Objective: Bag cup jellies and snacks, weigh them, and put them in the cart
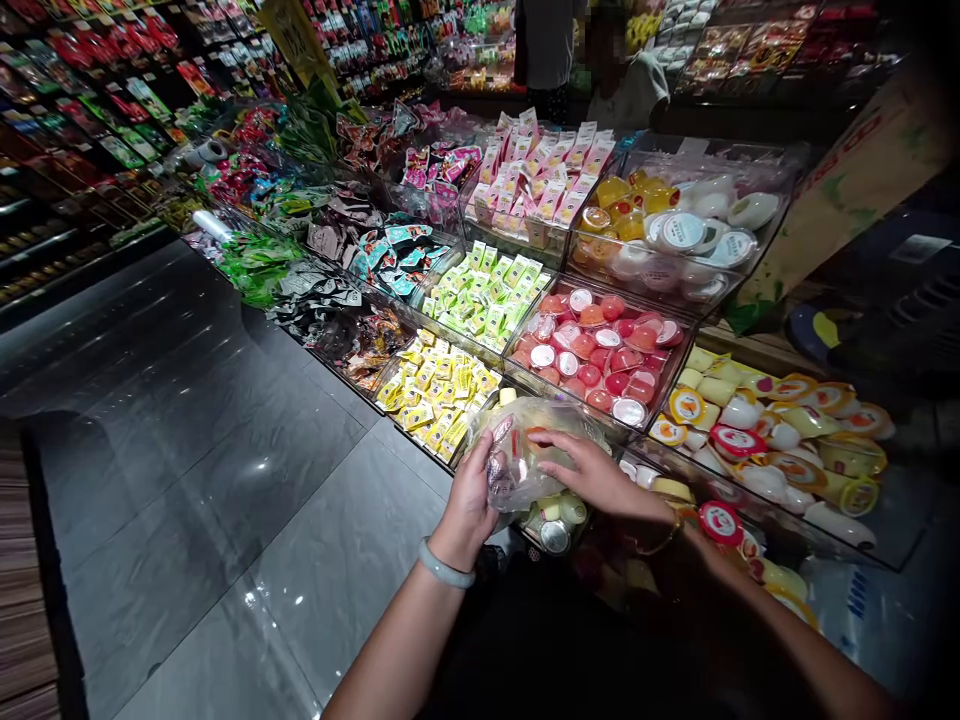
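A clear plastic bag (517,494) with small packaged items inside is held up over the front edge of the display. My left hand (471,492), with a pale bangle at its wrist, grips the bag's left side. My right hand (592,470) lies over the right side of the bag, its fingers stretched out and apart. Just beyond the bag are yellow packets (435,390) and a bin of red jelly cups (600,350). Below it, more jelly cups (555,535) are partly hidden by the bag and my hands.
Clear-walled bins step up behind, with green packets (487,295), pink packets (540,170) and larger cups (675,230). Orange-lidded cups (780,430) fill a bin at right. Grey tile floor (225,480) runs along the left. A person (547,50) stands at the back.
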Demonstrator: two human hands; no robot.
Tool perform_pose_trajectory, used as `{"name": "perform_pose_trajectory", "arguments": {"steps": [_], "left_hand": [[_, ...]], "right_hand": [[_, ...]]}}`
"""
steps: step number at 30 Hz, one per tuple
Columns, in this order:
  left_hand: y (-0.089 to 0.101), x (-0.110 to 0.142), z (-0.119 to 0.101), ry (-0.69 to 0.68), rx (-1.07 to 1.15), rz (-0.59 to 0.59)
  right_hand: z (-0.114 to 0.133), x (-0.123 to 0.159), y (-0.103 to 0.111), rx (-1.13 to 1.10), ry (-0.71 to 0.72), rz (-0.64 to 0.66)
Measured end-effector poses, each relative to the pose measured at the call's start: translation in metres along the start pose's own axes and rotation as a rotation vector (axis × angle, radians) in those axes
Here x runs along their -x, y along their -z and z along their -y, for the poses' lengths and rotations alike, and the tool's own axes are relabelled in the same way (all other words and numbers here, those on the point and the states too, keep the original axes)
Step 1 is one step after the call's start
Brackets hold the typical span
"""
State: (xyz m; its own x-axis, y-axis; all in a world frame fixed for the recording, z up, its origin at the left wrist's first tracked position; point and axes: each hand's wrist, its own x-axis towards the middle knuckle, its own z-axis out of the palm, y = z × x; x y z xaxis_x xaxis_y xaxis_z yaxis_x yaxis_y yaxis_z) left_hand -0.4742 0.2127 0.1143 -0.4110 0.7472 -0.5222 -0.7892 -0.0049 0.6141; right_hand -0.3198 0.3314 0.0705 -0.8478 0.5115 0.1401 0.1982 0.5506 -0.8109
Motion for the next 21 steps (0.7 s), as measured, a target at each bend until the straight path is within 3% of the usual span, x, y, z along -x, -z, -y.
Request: {"name": "perform_pose_trajectory", "arguments": {"steps": [6, 11, 21], "left_hand": [[0.009, 0.001, -0.001, 0.027, 0.015, -0.009], [0.013, 0.002, 0.003, 0.018, 0.001, 0.017], [0.001, 0.015, 0.018, 0.067, -0.207, 0.103]], "right_hand": [[-0.02, 0.021, 0.024, 0.267, -0.044, -0.353], [-0.041, 0.051, 0.025, 0.296, -0.127, -0.474], [-0.098, 0.149, 0.025, 0.344, -0.416, -0.639]]}}
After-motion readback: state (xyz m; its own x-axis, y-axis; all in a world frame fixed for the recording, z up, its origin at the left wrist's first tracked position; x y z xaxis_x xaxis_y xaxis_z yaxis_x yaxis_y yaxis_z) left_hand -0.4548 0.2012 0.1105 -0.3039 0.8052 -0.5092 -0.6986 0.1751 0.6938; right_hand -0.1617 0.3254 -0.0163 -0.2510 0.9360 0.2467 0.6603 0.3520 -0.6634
